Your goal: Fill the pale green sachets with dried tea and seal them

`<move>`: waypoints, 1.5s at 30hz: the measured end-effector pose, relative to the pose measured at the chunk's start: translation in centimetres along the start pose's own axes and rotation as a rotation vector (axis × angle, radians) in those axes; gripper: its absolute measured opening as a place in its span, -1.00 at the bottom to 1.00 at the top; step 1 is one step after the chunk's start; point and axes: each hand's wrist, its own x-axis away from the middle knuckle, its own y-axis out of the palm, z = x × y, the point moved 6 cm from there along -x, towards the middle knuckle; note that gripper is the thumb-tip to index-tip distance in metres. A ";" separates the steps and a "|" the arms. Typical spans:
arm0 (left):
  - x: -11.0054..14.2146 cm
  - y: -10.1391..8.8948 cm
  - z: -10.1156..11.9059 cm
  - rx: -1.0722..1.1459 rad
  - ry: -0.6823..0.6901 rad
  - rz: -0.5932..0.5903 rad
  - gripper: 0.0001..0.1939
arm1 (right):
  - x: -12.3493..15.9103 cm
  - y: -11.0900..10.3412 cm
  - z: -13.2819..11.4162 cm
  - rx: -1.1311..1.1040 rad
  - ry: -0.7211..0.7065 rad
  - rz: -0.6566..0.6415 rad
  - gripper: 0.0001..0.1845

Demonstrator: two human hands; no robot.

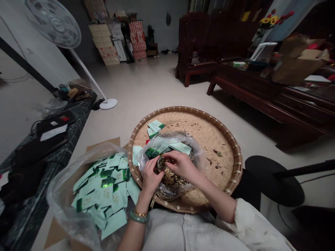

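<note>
My left hand (152, 176) and my right hand (182, 166) meet above a clear plastic bag (197, 148) that lies spread open on a round woven bamboo tray (220, 136). Between the left fingertips is a small grey-green piece (161, 162), too blurred to name. The right thumb and fingers are pinched right beside it; what they hold is hidden. Inside the bag lies a loose mix of yellowish and dark dried bits (174, 179). Pale green sachets (180, 147) rest in a stack at the bag's far side, just beyond my fingers. More sachets (156, 124) lie on the tray's far left.
Left of the tray, a large plastic bag (61, 188) holds many loose pale green sachets (104, 195). A white standing fan (108, 104) is beyond it. A black round stand base (274, 179) stands to the right, near a dark wooden table (248, 89).
</note>
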 end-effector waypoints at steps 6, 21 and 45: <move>0.3 -0.3 -0.9 0.025 -0.043 0.019 -0.51 | 1.9 -0.5 1.6 -0.032 0.046 0.024 -0.83; 0.4 0.1 0.2 -0.004 -0.012 0.007 -0.51 | 0.9 1.5 2.4 0.145 -0.007 0.005 -0.83; 1.3 2.4 -2.8 0.868 -0.653 -0.431 -0.37 | 1.0 -1.8 2.5 0.004 -0.030 -0.119 -0.83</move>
